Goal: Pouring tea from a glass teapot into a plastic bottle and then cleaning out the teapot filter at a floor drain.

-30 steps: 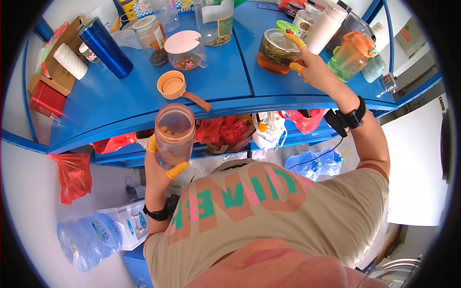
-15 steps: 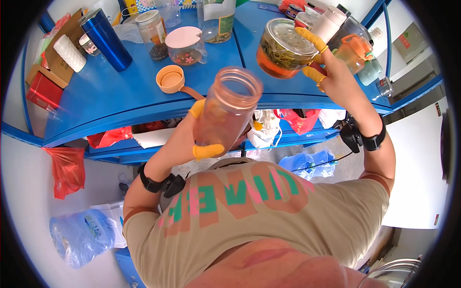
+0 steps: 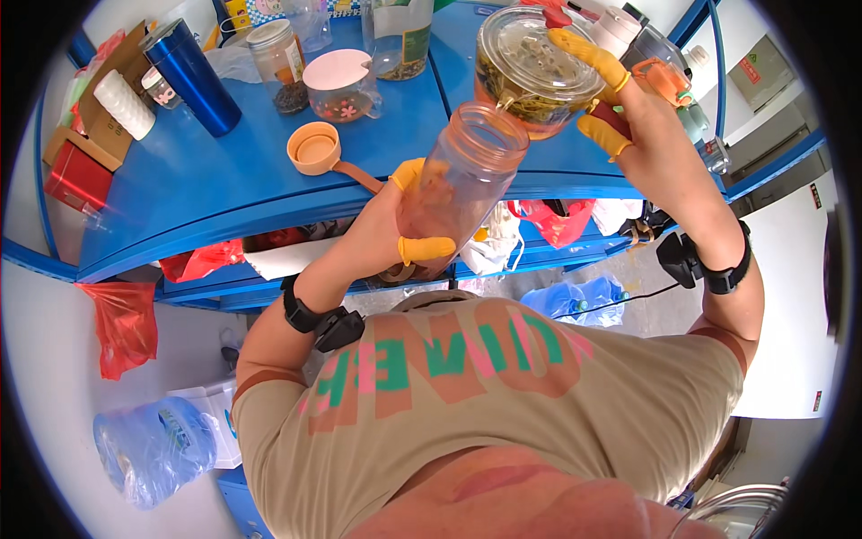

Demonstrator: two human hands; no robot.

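Observation:
My left hand (image 3: 384, 226), yellow covers on its fingertips, is wrapped round a clear, pinkish-orange tinted bottle (image 3: 467, 184). The bottle is uncapped and leans to the right. In my right hand (image 3: 639, 117) is a glass teapot (image 3: 530, 67) with green tea leaves and amber liquid inside. My fingers grip it at its right side, one yellow-covered finger lying over the lid. The teapot's small glass spout is right above the bottle's mouth; I cannot tell whether they touch. An orange cap (image 3: 313, 151) with a strap lies on the blue table (image 3: 224, 171).
Behind the cap stand a pink-lidded glass cup (image 3: 341, 85), a jar of dark leaves (image 3: 278, 67) and a blue tumbler (image 3: 193, 81). An orange jug (image 3: 663, 81) and other bottles crowd the right side. Red bags (image 3: 557, 223) sit on the shelf under the tabletop.
The bottle has moved right and up to the teapot. The teapot has been lifted and tipped, its spout now over the bottle's mouth.

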